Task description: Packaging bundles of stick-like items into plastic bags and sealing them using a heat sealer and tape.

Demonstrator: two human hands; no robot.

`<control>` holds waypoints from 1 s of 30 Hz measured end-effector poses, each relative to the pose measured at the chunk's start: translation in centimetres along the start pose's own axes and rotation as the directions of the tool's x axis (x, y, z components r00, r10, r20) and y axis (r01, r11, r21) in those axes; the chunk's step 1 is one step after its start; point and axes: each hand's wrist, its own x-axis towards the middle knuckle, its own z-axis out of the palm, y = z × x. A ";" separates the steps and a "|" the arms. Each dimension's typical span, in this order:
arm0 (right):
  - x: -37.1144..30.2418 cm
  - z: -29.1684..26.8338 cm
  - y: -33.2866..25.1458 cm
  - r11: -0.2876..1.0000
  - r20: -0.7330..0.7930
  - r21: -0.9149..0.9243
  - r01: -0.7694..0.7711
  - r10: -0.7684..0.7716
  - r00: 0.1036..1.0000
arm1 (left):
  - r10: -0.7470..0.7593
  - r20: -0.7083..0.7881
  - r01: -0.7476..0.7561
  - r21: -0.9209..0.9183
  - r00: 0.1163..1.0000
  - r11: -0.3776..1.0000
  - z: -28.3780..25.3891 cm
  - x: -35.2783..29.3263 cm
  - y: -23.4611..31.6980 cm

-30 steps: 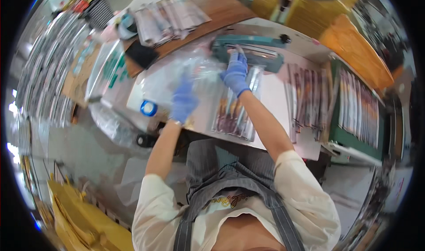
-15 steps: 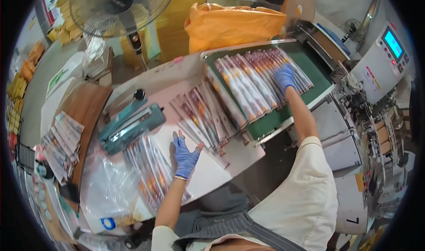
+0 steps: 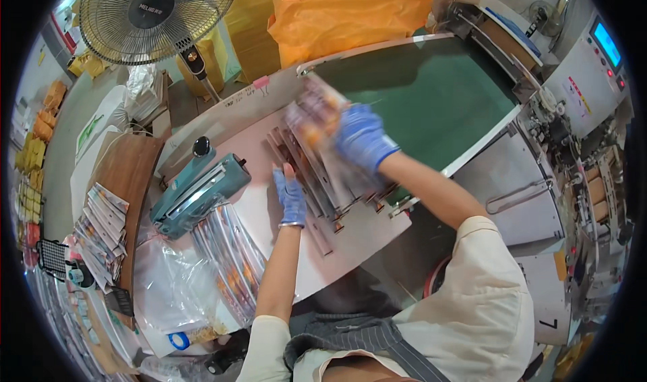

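My right hand (image 3: 367,139), in a blue glove, is closed on a bunch of printed packets (image 3: 313,119) at the left end of the green belt. Motion blurs these packets, and the fingertips are partly hidden. Below and left of them, a row of packets (image 3: 303,180) leans on the white table, its lower edges toward me. My left hand (image 3: 290,196), gloved with bare fingertips, stands beside that row's left edge. Its fingers are stretched out with nothing held in them; whether they touch the row is unclear.
Left of my left hand are a teal heat sealer (image 3: 202,190), a stack of bagged packets (image 3: 232,254) and clear plastic bags (image 3: 175,281). The green belt (image 3: 431,92) runs right toward a machine (image 3: 586,99). An orange sack (image 3: 350,21) and a fan (image 3: 151,8) stand behind.
The packets spread along the green belt have been swept left off it with my right hand. My left hand has moved up and slightly right, to the leaning row's edge.
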 end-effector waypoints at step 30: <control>-18.1 -6.3 -11.4 -0.142 0.058 0.986 -0.084 -0.180 0.982 | 0.034 0.675 -0.221 0.194 0.737 0.956 -15.3 -15.2 16.4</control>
